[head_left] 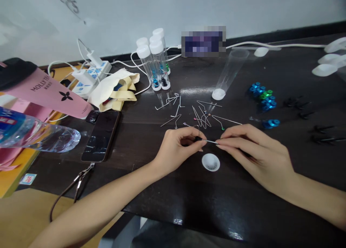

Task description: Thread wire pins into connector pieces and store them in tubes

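Head view: left hand (175, 146) and right hand (261, 156) pinch a thin rod (211, 142); ends obscured.

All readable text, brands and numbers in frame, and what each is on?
"MOLLY TEA": pink cup; the characters beneath are too small to read.
Bottle label: white lettering, partly cut off, not readable for certain.
Small card: red marking, probably a number, too blurred to quote.
Wall: dark script, not legible.
Pixelated item: obscured, nothing readable.

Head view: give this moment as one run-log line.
left hand: pinching small black part | right hand: pinching thin silver metal rod | nearby: round white dish | beyond: bent silver metal pieces
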A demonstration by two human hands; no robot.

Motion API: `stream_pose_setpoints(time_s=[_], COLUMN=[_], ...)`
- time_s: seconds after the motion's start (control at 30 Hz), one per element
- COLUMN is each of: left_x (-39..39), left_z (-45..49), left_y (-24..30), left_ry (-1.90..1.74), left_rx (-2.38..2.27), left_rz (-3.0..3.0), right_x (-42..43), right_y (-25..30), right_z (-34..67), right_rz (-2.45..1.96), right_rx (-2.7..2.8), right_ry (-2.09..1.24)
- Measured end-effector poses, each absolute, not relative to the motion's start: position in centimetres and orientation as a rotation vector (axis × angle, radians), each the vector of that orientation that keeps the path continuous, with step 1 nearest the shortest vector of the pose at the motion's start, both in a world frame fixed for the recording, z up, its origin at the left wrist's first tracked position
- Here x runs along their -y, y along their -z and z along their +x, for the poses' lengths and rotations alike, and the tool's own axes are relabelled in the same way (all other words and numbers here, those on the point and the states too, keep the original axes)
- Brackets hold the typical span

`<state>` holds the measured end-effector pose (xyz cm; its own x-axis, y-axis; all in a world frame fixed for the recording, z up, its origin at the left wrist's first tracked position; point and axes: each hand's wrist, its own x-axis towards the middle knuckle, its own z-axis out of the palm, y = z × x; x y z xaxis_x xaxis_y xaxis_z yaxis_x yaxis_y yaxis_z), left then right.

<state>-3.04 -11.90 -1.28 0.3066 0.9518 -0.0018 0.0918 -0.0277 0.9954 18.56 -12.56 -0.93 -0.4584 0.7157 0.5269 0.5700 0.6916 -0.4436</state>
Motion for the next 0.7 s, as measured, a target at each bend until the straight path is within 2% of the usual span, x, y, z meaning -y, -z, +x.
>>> stream_pose_setpoints(time_s=[0.7], left_x=[11.99], left_z=[-2.97], left_y=[1.2], left_ry=[-0.928], left_rx=[-1.034], left_rz=[1.458], right_x=[12.13], right_y=[0.98], right_z=[18.62], right_rz=[-0.987], right_rx=[2.145], right_ry=[-0.515])
